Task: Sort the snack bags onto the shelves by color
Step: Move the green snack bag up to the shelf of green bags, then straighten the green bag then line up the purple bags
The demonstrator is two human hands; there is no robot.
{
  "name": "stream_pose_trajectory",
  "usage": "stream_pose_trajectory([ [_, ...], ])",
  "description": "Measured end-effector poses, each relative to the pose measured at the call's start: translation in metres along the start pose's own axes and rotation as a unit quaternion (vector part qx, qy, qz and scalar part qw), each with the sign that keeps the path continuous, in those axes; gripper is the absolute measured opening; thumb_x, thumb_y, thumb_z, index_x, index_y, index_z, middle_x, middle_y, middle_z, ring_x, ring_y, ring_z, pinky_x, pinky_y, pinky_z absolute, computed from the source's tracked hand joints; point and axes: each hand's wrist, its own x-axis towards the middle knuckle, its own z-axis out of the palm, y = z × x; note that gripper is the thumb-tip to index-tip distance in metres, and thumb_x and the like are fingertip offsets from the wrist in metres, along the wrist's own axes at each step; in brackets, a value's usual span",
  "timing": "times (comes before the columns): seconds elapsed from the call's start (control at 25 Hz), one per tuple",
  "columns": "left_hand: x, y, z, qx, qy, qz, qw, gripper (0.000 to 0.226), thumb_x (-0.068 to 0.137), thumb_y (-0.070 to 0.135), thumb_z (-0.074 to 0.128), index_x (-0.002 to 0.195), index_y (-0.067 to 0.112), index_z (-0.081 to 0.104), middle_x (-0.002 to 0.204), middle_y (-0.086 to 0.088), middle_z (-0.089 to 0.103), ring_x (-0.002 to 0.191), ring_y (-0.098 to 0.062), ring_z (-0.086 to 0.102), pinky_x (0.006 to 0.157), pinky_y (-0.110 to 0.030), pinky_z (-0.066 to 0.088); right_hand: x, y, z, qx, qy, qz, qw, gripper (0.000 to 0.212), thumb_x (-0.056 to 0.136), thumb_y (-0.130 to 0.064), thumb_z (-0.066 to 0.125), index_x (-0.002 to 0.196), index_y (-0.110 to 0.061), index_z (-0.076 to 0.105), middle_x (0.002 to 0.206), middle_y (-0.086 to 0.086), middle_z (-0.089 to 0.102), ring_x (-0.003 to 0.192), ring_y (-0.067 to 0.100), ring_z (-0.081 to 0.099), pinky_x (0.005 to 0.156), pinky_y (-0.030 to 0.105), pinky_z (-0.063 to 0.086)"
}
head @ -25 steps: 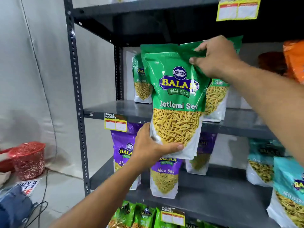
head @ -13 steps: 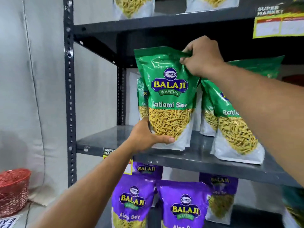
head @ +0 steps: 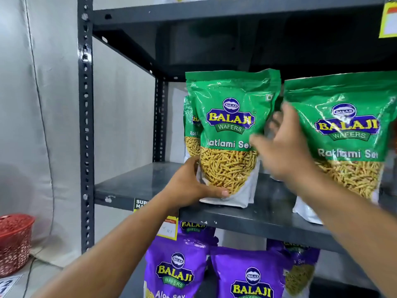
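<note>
Green Ratlami Sev bag (head: pixel 231 134) stands upright on the dark metal shelf (head: pixel 139 186), near its front edge. The left hand (head: pixel 193 183) clasps its lower left corner, thumb across the white base. The right hand (head: pixel 283 147), blurred, fingers spread and holding nothing, hovers between it and a second green bag (head: pixel 348 134). Purple Aloo Sev bags (head: pixel 251 274) sit on the shelf below.
</note>
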Motion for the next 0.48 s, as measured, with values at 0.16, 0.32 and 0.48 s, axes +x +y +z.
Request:
stream_pose_trajectory([
  [0.16,-0.005,0.0,-0.009,-0.037,-0.037,0.0,0.999,0.041,0.073,-0.009,0.073,0.102,0.019,0.064,0.104,-0.001,0.075,0.104,-0.021,0.069,0.088,-0.021,0.055,-0.041,0.048,0.016,-0.105,-0.133,0.182,0.969,0.042,0.084,-0.014,0.05,0.123,-0.011,0.037,0.096,0.012,0.06,0.079,0.026,0.058,0.067,0.039,0.047],
  [0.32,-0.004,-0.006,-0.017,-0.067,-0.049,-0.001,0.997,0.047,0.06,-0.005,0.056,0.104,0.006,0.067,0.115,-0.028,0.066,0.097,-0.032,0.066,0.091,-0.042,0.049,-0.037,0.045,0.033,-0.077,-0.164,0.217,0.959,0.009,0.08,-0.004,0.05,0.083,-0.01,0.044,0.077,0.008,0.05,0.066,0.018,0.045,0.057,0.031,0.038],
  [0.48,-0.001,-0.017,-0.045,-0.059,-0.014,-0.027,0.998,0.051,0.054,0.0,0.05,0.103,0.0,0.067,0.11,-0.031,0.066,0.09,-0.032,0.063,0.076,-0.041,0.044,-0.043,0.031,0.064,-0.036,-0.174,0.186,0.966,0.018,0.081,-0.005,0.046,0.099,-0.009,0.048,0.088,0.006,0.057,0.079,0.018,0.053,0.061,0.025,0.041],
])
